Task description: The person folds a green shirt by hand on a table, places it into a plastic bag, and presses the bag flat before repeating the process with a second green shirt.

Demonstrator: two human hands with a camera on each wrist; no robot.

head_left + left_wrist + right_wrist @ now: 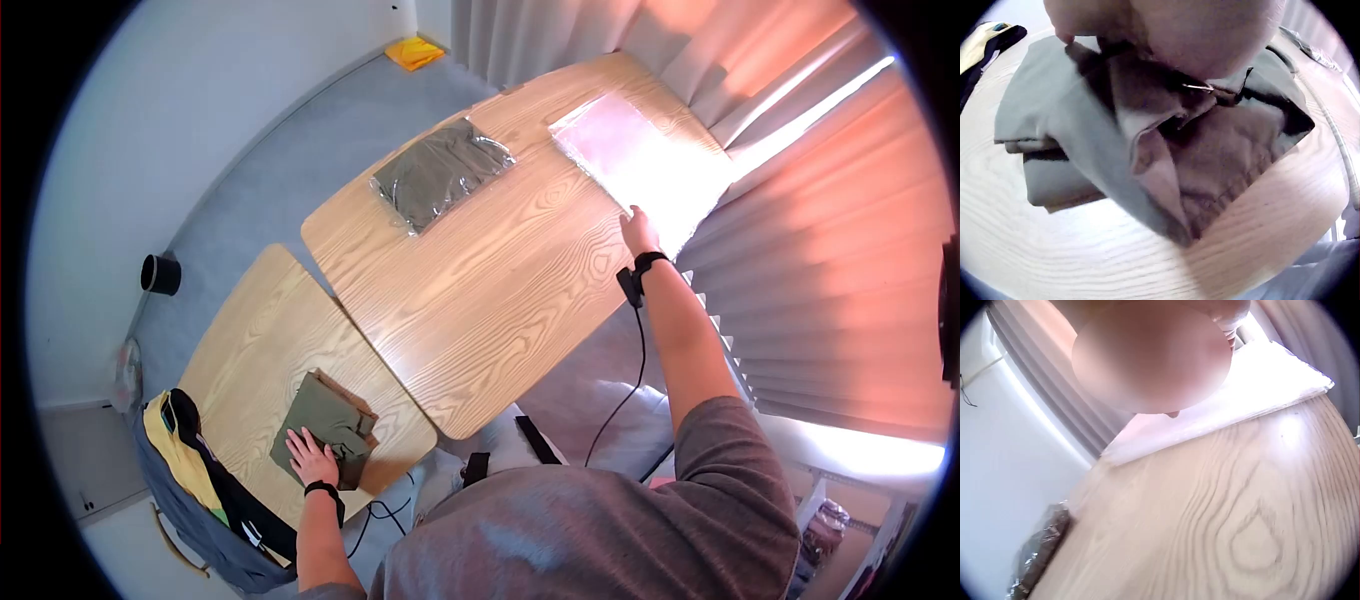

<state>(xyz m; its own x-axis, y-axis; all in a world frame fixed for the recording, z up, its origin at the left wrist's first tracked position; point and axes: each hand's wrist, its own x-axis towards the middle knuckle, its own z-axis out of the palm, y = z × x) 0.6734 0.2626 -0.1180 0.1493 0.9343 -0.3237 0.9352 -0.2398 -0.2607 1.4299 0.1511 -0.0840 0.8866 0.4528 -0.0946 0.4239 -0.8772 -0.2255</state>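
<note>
My left hand [312,458] rests with spread fingers on a folded olive-green garment [325,415] on the smaller table. In the left wrist view, the garment [1066,125] shows folded layers, a browner fabric side and a thin metallic glint beneath the hand [1179,31]. Out over the far table, my right hand [640,232] reaches to the near edge of a flat stack of clear plastic packaging [610,140], pinkish and white in the glare. From the right wrist, that hand [1154,356] overlaps the packaging [1210,419]; its fingertips are mostly hidden.
A dark olive garment in a clear bag [440,175] lies on the larger table [480,290]. A narrow gap parts the two tables. Yellow, black and grey clothes [205,470] hang at the left. Curtains [840,300] border the right side; a cable [630,385] trails from my right wrist.
</note>
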